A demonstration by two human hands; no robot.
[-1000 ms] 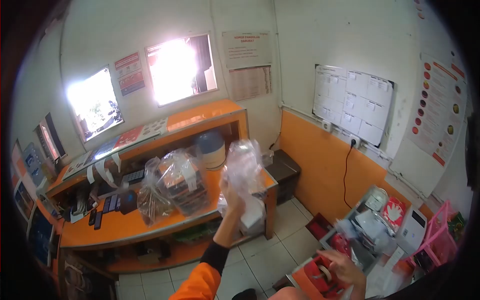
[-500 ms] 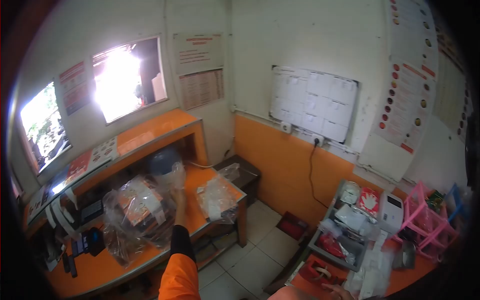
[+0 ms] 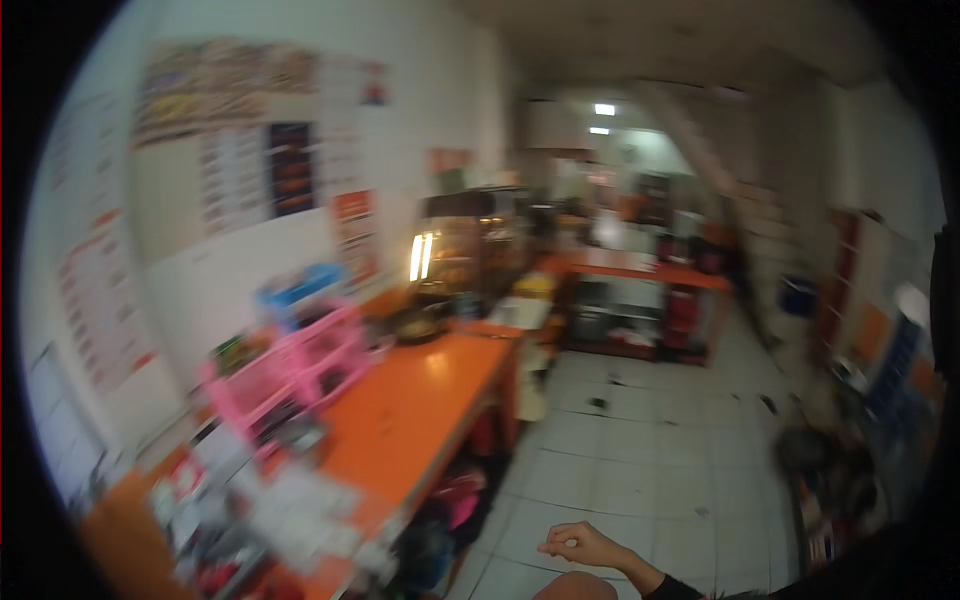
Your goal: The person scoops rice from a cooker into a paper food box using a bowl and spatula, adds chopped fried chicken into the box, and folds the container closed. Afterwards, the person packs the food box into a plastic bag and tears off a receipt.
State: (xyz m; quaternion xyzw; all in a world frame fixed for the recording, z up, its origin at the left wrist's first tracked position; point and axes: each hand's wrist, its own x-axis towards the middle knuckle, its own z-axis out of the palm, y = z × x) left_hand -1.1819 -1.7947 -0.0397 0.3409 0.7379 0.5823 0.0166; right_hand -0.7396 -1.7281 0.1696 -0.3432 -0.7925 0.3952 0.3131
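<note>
My right hand [image 3: 585, 545] is at the bottom of the view, over the tiled floor and just right of the orange counter. Its fingers are loosely curled in, and nothing shows in them. A dark sleeve [image 3: 685, 588] covers the forearm behind it. My left hand is out of view. Nearest on the counter lie blurred white papers or plastic [image 3: 300, 510]. Beside them is a heap of small packets [image 3: 205, 520]. The whole view is smeared by motion.
A pink plastic rack [image 3: 290, 375] and a blue basket [image 3: 305, 290] stand on the orange counter [image 3: 415, 425] along the left wall. Farther back is a lit display case [image 3: 465, 250]. The tiled floor [image 3: 640, 440] runs toward stairs [image 3: 765, 220]. Dark items [image 3: 825, 470] line the right side.
The view has swung right, from the corner with the windows to the long room. My left hand, earlier at the plastic bags, has left view. My right hand is away from the tape.
</note>
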